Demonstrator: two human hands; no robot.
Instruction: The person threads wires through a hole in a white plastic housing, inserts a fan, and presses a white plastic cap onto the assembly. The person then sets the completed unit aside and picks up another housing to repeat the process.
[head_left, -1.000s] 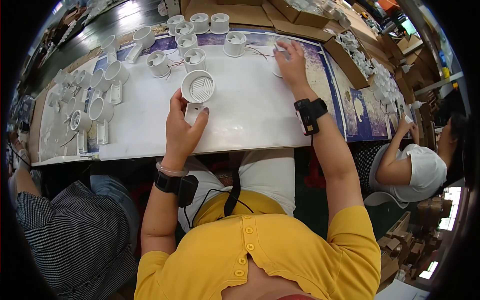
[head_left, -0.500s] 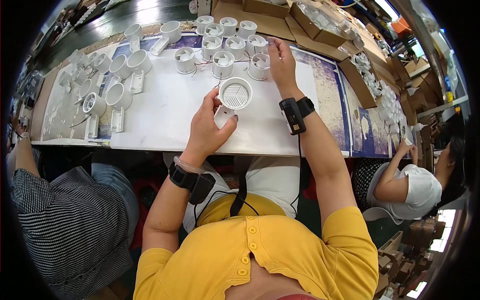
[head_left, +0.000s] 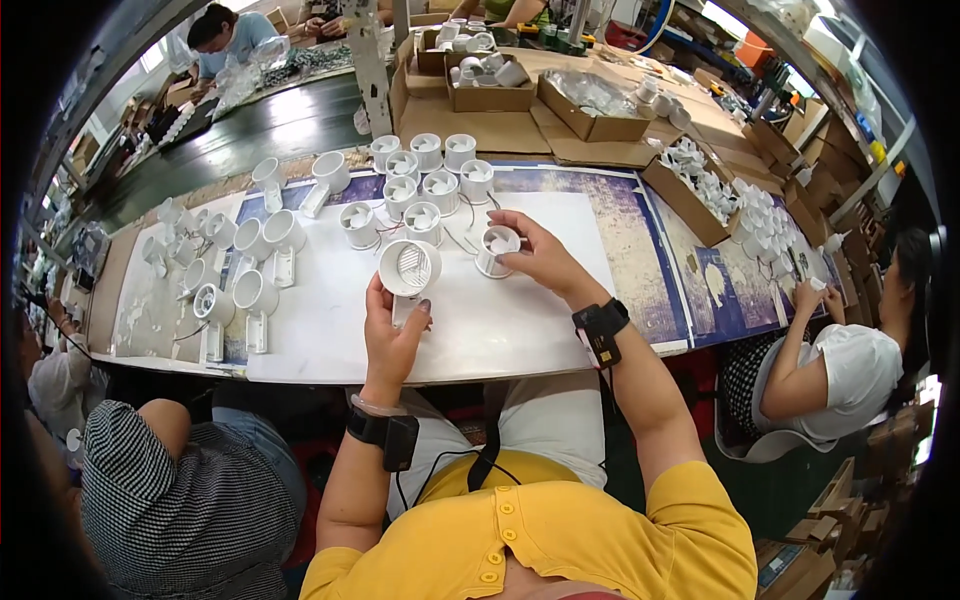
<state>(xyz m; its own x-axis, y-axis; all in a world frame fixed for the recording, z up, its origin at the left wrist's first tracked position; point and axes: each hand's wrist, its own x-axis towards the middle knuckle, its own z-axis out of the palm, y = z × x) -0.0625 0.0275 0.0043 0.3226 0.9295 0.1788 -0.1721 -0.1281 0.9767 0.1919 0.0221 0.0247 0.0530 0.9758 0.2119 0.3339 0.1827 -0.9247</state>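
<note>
While the left hand (head_left: 392, 340) grips a white slatted housing (head_left: 411, 268), the right hand (head_left: 545, 258) grasps a white fan unit (head_left: 494, 250) near others on the bench (head_left: 640, 250).

White post (head_left: 368, 80), green floor (head_left: 775, 500), bright window (head_left: 152, 58)

Past the counter's (head_left: 645, 275) far edge stood a scuffed post (head_left: 368, 70), an open carton (head_left: 490, 98) and a box (head_left: 615, 130) of clear plastic (head_left: 588, 90). A dark glossy surface (head_left: 300, 112) stretched beyond the far left corner. One person in a checked top (head_left: 200, 500) sat by the near left corner, another in white (head_left: 845, 380) toward the right.
</note>
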